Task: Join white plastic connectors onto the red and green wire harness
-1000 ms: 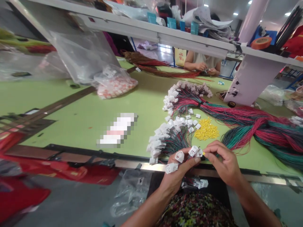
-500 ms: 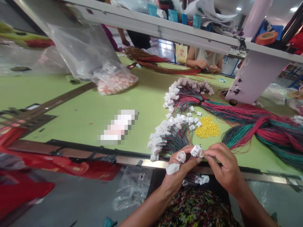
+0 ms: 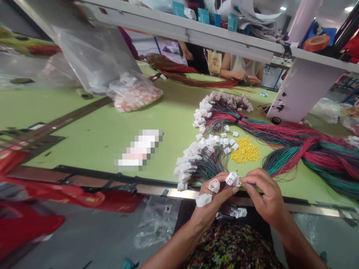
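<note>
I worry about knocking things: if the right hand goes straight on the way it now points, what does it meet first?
Probably the white plastic connector right at the fingertips of the right hand. Depth is unclear here, so they may already touch it.

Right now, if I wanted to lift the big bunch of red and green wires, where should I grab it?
Probably at the black tie on the bundle, coming down from above. The wires are pinched tight there, so they should fit one firm grip, while the white plugs fan out on one side and the loose wires spread out on the other.
</note>
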A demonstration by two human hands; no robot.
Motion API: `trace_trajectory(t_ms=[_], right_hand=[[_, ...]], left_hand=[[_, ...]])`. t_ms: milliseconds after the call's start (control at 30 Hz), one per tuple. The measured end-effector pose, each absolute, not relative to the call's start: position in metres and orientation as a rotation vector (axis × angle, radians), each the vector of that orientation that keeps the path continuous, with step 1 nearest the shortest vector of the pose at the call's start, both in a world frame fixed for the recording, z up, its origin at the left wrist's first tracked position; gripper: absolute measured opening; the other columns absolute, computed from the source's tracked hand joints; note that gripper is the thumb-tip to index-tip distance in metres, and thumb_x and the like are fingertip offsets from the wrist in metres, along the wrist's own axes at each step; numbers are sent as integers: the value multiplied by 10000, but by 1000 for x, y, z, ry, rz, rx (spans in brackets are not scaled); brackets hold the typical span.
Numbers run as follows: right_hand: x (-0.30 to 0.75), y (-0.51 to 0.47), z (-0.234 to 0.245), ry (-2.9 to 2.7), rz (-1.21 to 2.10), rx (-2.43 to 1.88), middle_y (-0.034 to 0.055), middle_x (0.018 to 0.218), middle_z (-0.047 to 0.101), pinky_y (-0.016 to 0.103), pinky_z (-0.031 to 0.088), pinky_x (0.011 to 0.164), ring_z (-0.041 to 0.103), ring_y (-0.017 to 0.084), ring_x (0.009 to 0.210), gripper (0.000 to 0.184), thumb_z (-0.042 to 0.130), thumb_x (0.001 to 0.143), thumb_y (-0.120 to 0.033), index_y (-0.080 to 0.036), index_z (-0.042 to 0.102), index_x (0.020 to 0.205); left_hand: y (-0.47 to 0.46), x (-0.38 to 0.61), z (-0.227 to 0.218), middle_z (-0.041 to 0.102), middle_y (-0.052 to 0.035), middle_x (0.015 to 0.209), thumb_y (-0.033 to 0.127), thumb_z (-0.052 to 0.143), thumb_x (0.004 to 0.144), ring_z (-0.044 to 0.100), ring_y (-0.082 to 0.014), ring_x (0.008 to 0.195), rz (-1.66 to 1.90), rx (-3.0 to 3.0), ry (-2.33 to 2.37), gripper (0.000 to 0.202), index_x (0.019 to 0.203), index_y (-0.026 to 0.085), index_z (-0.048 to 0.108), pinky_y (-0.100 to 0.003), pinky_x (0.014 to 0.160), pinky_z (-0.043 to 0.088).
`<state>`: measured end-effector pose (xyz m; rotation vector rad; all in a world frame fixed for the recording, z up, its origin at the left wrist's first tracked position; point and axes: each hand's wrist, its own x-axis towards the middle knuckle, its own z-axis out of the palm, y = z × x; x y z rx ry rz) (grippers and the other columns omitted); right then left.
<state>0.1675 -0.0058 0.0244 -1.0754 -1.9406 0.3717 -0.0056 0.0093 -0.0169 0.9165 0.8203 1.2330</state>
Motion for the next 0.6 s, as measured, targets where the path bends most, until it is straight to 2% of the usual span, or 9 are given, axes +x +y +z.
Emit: trace_trajectory(t_ms=[167,333,500,600], right_hand=[[167,-6,23,-1910,412,-1073,45,911,670,327,527,760,630,187,858,147,565,997,-137,-221,679,1034],[164,-5,23,-1773,559,-1100,37,880,667,301,527,747,638,176,831,119,595,983,-172,-217,704,970],[162,-2,16,-1521,906,-1159,23,865,669,268,521,714,636,164,807,74,687,930,-281,-216,705,900],[163,1,9,-1290,1203,-1146,5,840,686,257,536,695,642,147,751,169,771,857,-359,-219,699,920]], left_hand=[[9,-6,-21,735,-16,904,209,867,743,651,-168,850,1248,973,802,108,837,243,826,-259,794,507],[8,-6,-19,731,-24,902,194,869,724,644,-174,826,1243,976,824,110,817,230,823,-264,768,510],[8,-6,-17,733,-25,890,204,864,730,654,-174,824,1222,972,826,101,819,227,825,-261,765,515],[8,-6,-19,745,-23,894,197,866,727,666,-175,837,1220,984,816,114,825,242,831,-258,771,516]])
